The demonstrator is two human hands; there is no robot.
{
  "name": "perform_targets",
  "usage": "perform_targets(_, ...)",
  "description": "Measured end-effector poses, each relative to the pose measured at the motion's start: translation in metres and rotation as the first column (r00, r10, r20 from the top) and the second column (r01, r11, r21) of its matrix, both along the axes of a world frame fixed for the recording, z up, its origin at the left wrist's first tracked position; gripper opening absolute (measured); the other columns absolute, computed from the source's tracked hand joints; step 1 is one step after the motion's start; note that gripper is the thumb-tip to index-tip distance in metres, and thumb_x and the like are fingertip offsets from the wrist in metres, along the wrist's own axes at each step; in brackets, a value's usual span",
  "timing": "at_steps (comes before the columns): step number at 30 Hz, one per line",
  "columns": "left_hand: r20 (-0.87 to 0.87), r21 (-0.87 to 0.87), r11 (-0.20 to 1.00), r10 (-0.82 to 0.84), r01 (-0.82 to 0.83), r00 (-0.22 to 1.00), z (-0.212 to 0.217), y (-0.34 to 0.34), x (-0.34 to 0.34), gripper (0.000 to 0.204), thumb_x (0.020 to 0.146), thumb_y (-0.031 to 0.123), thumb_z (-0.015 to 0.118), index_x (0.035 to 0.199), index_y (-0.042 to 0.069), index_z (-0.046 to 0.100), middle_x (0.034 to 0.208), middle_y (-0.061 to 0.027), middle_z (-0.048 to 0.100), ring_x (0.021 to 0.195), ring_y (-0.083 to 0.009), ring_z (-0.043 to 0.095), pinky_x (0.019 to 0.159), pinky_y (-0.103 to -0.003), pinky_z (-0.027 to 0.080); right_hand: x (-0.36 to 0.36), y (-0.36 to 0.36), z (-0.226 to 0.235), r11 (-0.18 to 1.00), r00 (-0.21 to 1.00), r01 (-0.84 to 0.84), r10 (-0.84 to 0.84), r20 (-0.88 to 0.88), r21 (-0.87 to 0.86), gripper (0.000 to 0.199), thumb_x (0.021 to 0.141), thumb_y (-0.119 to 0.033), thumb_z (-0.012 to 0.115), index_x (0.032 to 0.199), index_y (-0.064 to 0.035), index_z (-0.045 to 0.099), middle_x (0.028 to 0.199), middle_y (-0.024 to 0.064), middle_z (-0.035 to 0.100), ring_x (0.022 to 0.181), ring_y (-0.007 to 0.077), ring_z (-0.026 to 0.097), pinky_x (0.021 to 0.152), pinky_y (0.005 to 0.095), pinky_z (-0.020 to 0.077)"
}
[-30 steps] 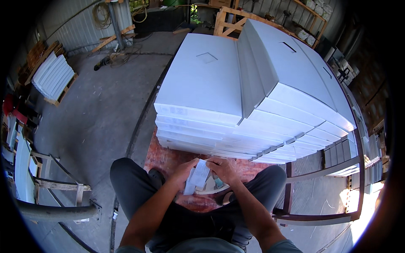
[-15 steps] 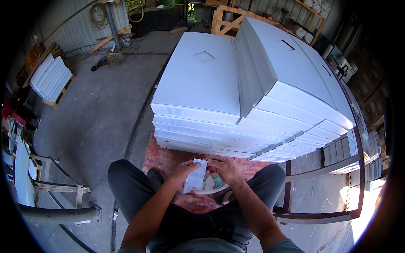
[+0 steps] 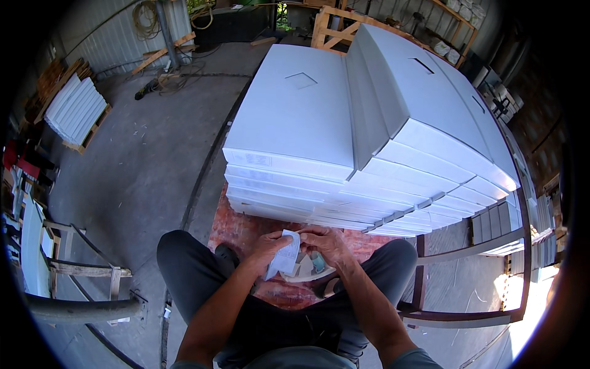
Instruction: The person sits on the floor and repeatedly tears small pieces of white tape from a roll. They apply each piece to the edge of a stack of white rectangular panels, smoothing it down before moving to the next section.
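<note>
I am seated in dark trousers in front of a stack of long white panels (image 3: 344,141). Both my hands meet low between my knees. My left hand (image 3: 265,247) grips a folded pale cloth or sheet (image 3: 284,258) by its left side. My right hand (image 3: 327,244) has its fingers closed over the top right of the same sheet. A small teal object (image 3: 318,263) and a pale curved piece (image 3: 304,273) show just under my right hand; what they are is unclear. A reddish stained board (image 3: 243,229) lies under my hands.
The panel stack rests on a dark metal frame (image 3: 467,317) at my right. A smaller pile of white panels on a pallet (image 3: 75,111) sits far left. Wooden frames (image 3: 67,267) and a pipe (image 3: 80,309) are at lower left. Cables and timber lie at the back.
My hands have turned and folded the pale sheet; it stands more upright between them. My arms have stayed in place.
</note>
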State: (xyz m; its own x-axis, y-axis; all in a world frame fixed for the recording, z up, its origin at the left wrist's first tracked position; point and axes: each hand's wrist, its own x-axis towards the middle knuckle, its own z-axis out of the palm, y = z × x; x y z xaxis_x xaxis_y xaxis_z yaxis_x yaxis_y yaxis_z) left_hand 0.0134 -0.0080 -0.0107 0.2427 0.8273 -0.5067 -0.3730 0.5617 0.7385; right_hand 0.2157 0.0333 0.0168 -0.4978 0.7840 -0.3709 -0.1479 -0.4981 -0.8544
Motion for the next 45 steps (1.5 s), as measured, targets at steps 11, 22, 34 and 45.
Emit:
perform_targets(11,-0.273,0.072,0.993,-0.066,0.088,0.96,-0.005,0.0,-0.003,0.023,0.092,0.019,0.064,0.108,0.003,0.068,0.091,-0.0028,0.069,0.076,-0.0106,0.063,0.066,-0.027,0.049,-0.007,-0.004,0.009,0.956,0.91,-0.128,0.008,0.415,0.263,0.026,0.088,-0.017,0.066,0.101,0.004,0.072,0.076,0.0043,0.067,0.066,0.0101,0.06,0.062,0.0248,0.0486)
perform_targets(22,-0.539,0.156,0.956,-0.13,0.25,0.832,0.008,-0.001,-0.001,0.027,0.092,0.022,0.062,0.108,0.002,0.069,0.088,-0.0064,0.07,0.074,-0.0128,0.063,0.068,-0.029,0.049,-0.014,-0.012,-0.023,0.801,0.739,-0.247,-0.209,0.64,0.546,0.023,0.083,-0.024,0.066,0.091,-0.0028,0.071,0.076,0.0174,0.068,0.069,0.0311,0.067,0.067,0.0385,0.053)
perform_targets(34,-0.455,0.18,0.97,-0.066,0.165,0.888,-0.019,0.001,-0.005,0.025,0.091,0.021,0.065,0.106,0.001,0.069,0.085,-0.0033,0.069,0.073,-0.0098,0.062,0.064,-0.027,0.048,-0.015,-0.011,-0.007,0.942,0.835,-0.12,-0.075,0.545,0.314,0.019,0.085,-0.017,0.063,0.094,-0.0016,0.071,0.07,0.0125,0.067,0.062,0.0212,0.066,0.063,0.0318,0.0524)
perform_targets(45,-0.203,0.02,1.0,0.02,-0.016,0.979,-0.013,0.003,-0.005,0.024,0.092,0.017,0.064,0.108,0.001,0.069,0.092,-0.0044,0.07,0.077,-0.0129,0.065,0.067,-0.028,0.051,-0.014,-0.016,-0.008,0.776,0.845,-0.059,-0.297,0.446,0.628,0.021,0.086,-0.019,0.069,0.1,-0.0029,0.069,0.08,0.0119,0.069,0.073,0.0195,0.067,0.068,0.0302,0.0519)
